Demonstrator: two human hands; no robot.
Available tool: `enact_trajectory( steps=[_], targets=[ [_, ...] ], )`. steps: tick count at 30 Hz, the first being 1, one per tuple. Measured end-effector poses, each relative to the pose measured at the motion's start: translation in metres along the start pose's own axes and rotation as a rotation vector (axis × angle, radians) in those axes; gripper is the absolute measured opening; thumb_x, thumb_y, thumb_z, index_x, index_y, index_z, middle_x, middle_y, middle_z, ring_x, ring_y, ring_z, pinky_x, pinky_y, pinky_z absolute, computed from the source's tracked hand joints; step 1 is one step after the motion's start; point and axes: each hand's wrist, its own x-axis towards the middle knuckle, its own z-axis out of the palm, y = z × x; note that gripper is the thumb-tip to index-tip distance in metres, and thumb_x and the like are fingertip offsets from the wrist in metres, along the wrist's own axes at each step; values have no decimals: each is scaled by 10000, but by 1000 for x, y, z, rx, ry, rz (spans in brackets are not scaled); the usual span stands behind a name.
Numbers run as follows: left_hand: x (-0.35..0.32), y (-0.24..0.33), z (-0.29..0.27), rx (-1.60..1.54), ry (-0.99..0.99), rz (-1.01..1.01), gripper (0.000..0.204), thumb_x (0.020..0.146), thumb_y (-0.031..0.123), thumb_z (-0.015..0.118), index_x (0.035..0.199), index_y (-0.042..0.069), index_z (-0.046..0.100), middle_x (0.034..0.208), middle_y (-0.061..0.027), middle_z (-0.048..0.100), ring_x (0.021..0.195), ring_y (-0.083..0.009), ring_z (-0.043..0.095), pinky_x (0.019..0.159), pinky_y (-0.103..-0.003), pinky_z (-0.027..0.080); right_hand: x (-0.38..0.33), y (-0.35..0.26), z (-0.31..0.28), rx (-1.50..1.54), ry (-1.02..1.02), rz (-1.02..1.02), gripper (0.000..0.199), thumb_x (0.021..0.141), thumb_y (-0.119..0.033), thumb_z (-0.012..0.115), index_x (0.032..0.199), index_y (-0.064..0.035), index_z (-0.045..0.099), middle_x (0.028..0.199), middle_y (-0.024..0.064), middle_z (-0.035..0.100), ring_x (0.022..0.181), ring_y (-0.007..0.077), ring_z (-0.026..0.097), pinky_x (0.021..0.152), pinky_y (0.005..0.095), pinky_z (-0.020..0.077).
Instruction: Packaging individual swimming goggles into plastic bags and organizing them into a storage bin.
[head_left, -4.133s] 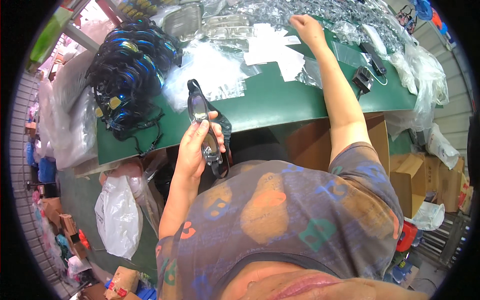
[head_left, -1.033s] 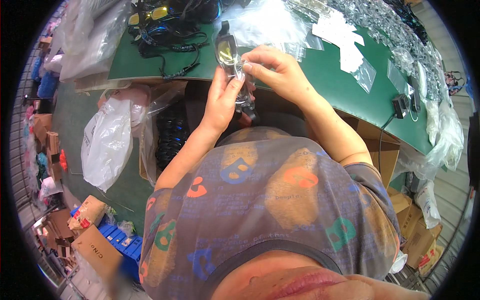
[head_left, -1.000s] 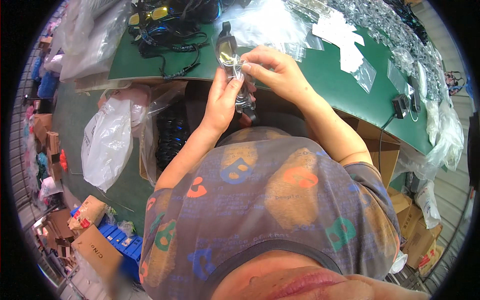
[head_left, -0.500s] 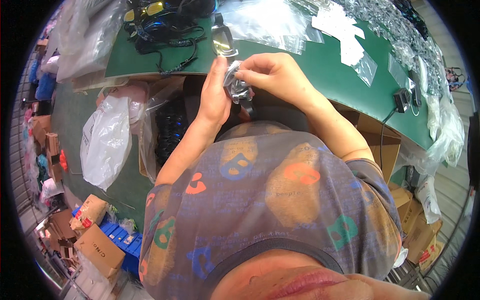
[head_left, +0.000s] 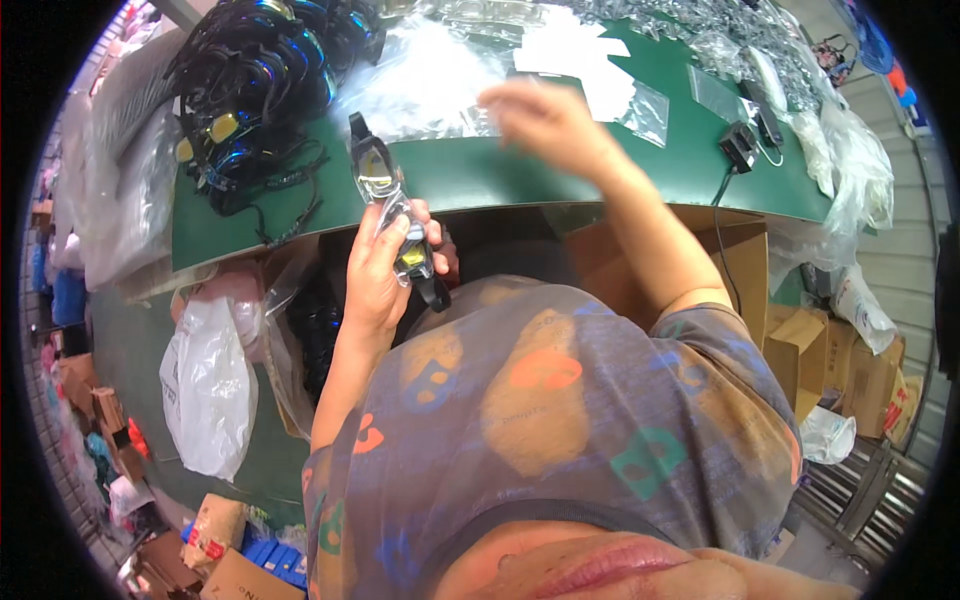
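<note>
A pair of black swimming goggles [head_left: 376, 168] with yellowish mirrored lenses is gripped in my left hand [head_left: 374, 270], just off the near edge of the table. My fingers and thumb close around its middle, where something clear and shiny like plastic film covers part of it. My right hand [head_left: 545, 125] is over the table, away from the goggles and close to a pile of white paper slips [head_left: 575, 55]. Motion smears its fingers, so their grip is unclear. Left of that hand lie flat clear plastic bags [head_left: 420, 85].
More dark goggles [head_left: 260, 75] are heaped on the left of the green table [head_left: 480, 182]. A black plug adapter [head_left: 739, 147] with a cable sits at the right. Crumpled clear wrap [head_left: 700, 40] covers the far right. Below are a white plastic bag [head_left: 208, 385] and open cardboard boxes [head_left: 800, 340].
My right hand has left the goggles and moved right and away, toward the paper slips. My left hand still holds the goggles, now lower and farther left in view. The whole view has shifted.
</note>
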Motion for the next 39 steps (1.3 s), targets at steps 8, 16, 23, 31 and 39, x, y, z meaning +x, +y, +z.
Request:
enact_trajectory(
  steps=[8, 16, 23, 31, 39],
  targets=[
    [5, -4, 8, 14, -25, -17, 525, 1017, 146, 512, 1511, 73, 349, 1076, -89, 553, 904, -179, 582, 626, -314, 573, 36, 93, -151, -1209, 155, 270, 488, 817, -492, 726, 1082, -83, 733, 1039, 137, 721, 966, 336, 688, 857, 409, 539],
    [5, -5, 5, 4, -25, -61, 515, 1022, 128, 513, 1510, 86, 353, 1073, -86, 556, 917, -177, 596, 640, -320, 580, 38, 117, -164, -671, 149, 438, 425, 845, -457, 715, 1051, -86, 746, 1023, 125, 739, 932, 286, 704, 804, 392, 536],
    [5, -6, 2, -15, 9, -51, 512, 1019, 129, 520, 1504, 88, 361, 1069, -85, 566, 917, -174, 601, 644, -322, 583, 34, 108, -205, -967, 492, 196, 308, 932, -400, 618, 1088, -165, 741, 1053, 104, 731, 989, 334, 685, 861, 425, 527],
    [10, -13, 1, -10, 20, -83, 491, 1025, 136, 517, 1491, 81, 371, 1059, -88, 568, 914, -183, 605, 639, -327, 582, 45, 111, -246, -1428, 732, -40, 400, 920, -412, 660, 1204, -130, 663, 1137, 127, 688, 1035, 365, 667, 862, 513, 519],
    [11, -11, 6, -15, -22, -94, 314, 1025, 114, 510, 1332, 63, 469, 1041, -95, 591, 900, -186, 639, 662, -328, 596, 43, 107, -130, -1056, 154, 170, 487, 831, -542, 711, 1013, -91, 724, 1096, 142, 688, 997, 321, 674, 844, 447, 532]
  ],
)
